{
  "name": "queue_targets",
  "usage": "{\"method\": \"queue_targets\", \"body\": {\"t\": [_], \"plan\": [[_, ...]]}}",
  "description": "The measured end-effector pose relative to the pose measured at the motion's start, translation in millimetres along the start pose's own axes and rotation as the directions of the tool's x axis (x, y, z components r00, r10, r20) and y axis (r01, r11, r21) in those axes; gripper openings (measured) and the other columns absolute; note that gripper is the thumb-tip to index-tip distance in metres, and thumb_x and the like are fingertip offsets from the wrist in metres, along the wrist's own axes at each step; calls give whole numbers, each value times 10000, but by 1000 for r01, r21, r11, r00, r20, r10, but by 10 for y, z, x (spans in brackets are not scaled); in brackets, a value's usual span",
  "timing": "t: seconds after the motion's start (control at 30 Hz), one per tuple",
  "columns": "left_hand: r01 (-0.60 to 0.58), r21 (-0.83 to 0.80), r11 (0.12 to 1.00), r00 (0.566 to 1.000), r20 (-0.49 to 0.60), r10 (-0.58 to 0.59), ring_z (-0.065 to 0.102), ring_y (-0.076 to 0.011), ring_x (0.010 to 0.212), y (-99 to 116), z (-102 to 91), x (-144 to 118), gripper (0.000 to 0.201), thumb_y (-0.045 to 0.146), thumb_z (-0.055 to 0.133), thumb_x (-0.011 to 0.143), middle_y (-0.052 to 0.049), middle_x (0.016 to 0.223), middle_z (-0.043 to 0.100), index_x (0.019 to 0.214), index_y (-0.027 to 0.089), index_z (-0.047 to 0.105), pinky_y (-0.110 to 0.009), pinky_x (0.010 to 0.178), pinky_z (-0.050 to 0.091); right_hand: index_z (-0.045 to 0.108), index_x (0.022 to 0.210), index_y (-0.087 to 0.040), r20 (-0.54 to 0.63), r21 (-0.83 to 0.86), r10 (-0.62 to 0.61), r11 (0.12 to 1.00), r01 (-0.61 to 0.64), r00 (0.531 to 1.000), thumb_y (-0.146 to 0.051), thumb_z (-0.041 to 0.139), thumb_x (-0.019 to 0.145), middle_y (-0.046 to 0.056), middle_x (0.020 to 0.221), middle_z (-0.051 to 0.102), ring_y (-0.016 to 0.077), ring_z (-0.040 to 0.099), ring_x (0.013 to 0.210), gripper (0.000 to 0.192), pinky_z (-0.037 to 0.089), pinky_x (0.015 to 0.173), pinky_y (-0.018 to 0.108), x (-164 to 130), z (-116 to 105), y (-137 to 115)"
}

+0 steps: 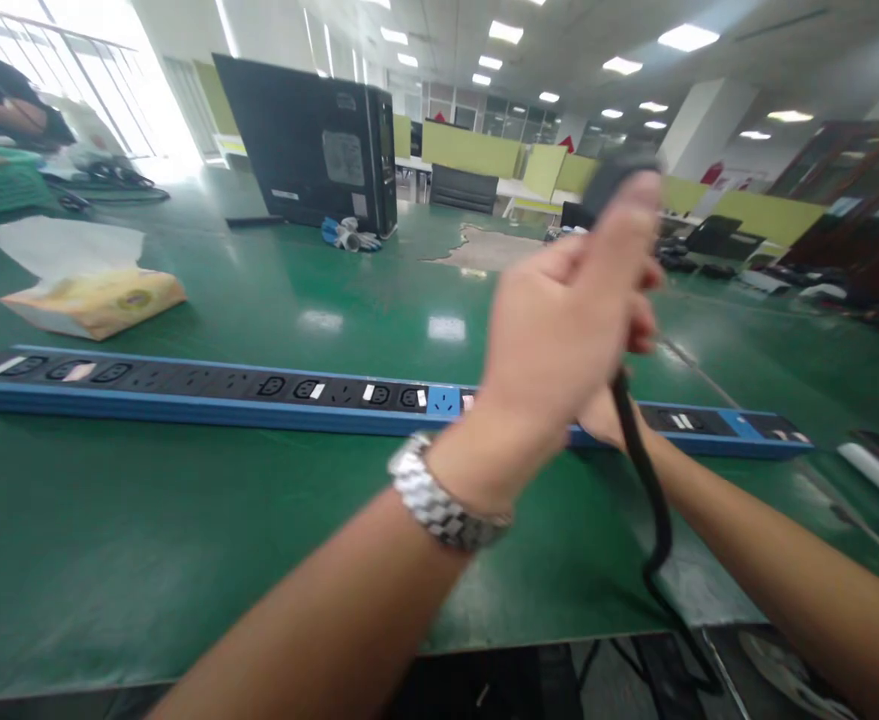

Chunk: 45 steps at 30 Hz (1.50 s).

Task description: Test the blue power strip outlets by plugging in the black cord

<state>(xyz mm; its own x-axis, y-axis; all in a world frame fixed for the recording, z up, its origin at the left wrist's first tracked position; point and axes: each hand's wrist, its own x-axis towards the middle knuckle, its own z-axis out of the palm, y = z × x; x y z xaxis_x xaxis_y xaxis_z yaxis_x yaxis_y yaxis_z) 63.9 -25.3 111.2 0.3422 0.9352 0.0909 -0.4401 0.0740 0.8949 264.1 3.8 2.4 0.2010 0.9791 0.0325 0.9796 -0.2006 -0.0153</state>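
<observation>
Head: green tabletop [296, 530], ceiling lights [689, 38]

Tissue pack [109, 302] sits left on the green bench [206, 560], white sheet sticking up. Black PC tower [296, 140] upright behind it, stickers on side panel; gloves [350, 235] at its foot. Far left from here: green basket [0, 185], dark cables [120, 178], a person [4, 105] in dark clothing. Across the room: yellow-green partitions [476, 150], black chair [463, 188], lit ceiling panels [688, 38].
</observation>
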Motion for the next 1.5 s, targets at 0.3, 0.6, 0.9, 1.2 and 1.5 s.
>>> {"method": "queue_targets", "body": {"t": [0.3,0.6,0.9,1.2,1.5], "plan": [[466,287,837,867,-339,-366,321,-50,291,-606,-1226,-106,468,500,529,848,39,354,382,538,150,542,-174,318,188,691,1138,-234,-8,79,21,997,-20,1000,-606,288,925,103,1217,654,274,567,1134,589,420,906,397,40,111,51],[98,389,916,943,-329,38,379,-64,361,-370,-1056,-214,461,527,529,836,15,416,447,539,176,496,-189,365,273,717,1077,-238,10,75,48,996,-49,999,-615,280,914,100,1143,691,270,611,1057,599,427,853,379,3,73,20],[413,59,909,811,-479,-337,228,-46,349,-24,-2051,-367,513,451,491,893,64,415,241,476,191,345,-178,330,164,735,1038,-275,31,72,64,995,-67,997,-639,277,902,77,1086,716,268,639,988,600,428,811,370,13,64,9],[363,232,902,840,-500,-210,266,-48,337,-125,-2007,-313,456,471,560,826,67,404,303,508,185,401,-170,326,171,755,994,-293,7,75,98,992,-99,995,-671,275,884,76,1037,724,268,643,902,620,420,735,352,17,102,33],[370,345,863,800,-590,-108,338,-53,346,-150,-1913,-253,388,438,607,771,55,419,394,531,183,439,-173,343,218,756,991,-287,-5,82,89,993,-88,996,-670,268,884,87,1025,728,264,646,895,629,422,730,353,12,105,37]]}}
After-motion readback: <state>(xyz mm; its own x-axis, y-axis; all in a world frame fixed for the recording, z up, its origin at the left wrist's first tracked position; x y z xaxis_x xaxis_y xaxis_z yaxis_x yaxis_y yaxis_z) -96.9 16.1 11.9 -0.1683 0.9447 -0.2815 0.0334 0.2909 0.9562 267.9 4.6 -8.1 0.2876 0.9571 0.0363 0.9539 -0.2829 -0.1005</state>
